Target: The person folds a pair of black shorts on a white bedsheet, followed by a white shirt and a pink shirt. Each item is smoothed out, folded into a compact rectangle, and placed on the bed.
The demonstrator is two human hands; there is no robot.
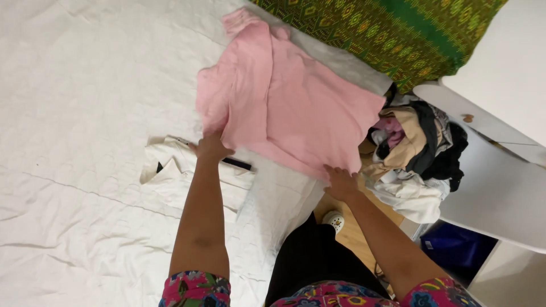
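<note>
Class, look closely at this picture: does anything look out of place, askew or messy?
Yes: the heap of mixed clothes at the bed's edge is tangled and spilling over. The pink shirt held by both hands hangs rumpled.

Open white sheet (74, 113) lies left; clothes pile (418, 153) crowds the right.

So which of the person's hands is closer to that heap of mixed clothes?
Right. The right hand grips the pink cotton shirt's lower edge just beside the heap of mixed clothes; the left hand holds the shirt's far side, over the folded cream garment.
</note>
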